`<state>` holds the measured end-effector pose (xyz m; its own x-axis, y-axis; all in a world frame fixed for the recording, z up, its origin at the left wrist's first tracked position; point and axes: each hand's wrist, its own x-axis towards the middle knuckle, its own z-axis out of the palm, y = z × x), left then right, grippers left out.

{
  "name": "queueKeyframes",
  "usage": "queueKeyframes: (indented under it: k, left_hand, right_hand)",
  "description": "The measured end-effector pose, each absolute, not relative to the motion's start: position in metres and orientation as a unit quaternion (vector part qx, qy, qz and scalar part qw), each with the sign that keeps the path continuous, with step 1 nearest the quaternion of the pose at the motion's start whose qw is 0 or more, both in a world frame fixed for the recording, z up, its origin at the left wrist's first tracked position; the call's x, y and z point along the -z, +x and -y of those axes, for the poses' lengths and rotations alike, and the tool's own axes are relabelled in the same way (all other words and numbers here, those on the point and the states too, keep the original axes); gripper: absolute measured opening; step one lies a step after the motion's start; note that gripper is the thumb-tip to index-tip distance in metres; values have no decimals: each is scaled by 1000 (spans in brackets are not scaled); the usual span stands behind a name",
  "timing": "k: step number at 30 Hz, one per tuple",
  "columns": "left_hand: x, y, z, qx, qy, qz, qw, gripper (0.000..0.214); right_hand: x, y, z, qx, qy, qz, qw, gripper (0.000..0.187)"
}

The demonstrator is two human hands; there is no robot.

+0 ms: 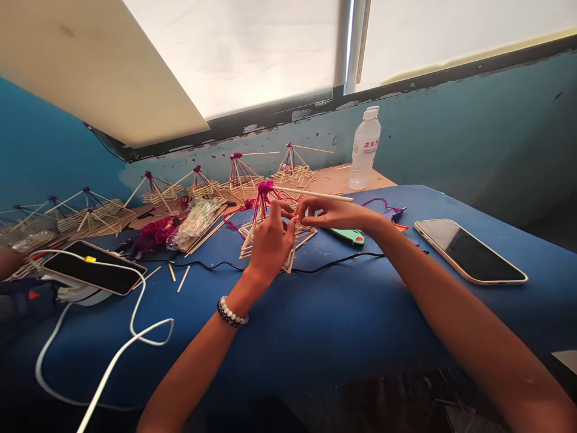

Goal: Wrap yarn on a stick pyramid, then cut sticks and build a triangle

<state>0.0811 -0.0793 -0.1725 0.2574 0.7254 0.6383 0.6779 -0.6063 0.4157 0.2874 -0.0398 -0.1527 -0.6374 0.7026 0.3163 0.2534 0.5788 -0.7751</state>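
Note:
A small frame of thin wooden sticks [303,240] stands on the blue table in front of me, its top bound with magenta yarn [265,187]. One long stick [324,195] juts out to the right from that top. My left hand [271,236], a beaded bracelet on its wrist, is closed at the near side of the frame. From the right, my right hand [325,211] reaches in with thumb and fingers pinched. Both sets of fingertips meet at the frame's middle; whatever small thing they pinch is hidden.
Similar stick frames [243,171] line the back by the wall. A water bottle [365,147] stands behind, a phone [469,251] lies right, a green-handled tool [346,236] behind my right hand. At left are a phone [94,266], a white cable [135,337] and another person's hand [9,262].

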Motion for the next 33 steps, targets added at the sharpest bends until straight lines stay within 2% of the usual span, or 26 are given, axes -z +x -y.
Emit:
queueKeyframes:
  k: [7,11,17,23,28,33]
  left_hand:
    - [174,79,83,-401,809,-428,46,31]
    - [173,79,82,-395,814,-425,35,19]
    - [172,84,83,-380,814,-439,2,22]
    - [172,84,83,-387,817,-427,-3,21]
    - [174,83,82,-400,810,-429,2,19]
    - [175,83,81,-402,812,-423,-3,19]
  right_hand:
    - [157,287,37,-387,-300,814,312,26]
    - [163,289,31,-387,-298,816,308,32]
    - [162,287,32,-434,-264,804,311,44]
    - [156,289,36,-432,-304,795,297,25]
    - [157,291,33,-330,-342,830,293,28]
    - [155,290,36,-310,-316,850,286,25]
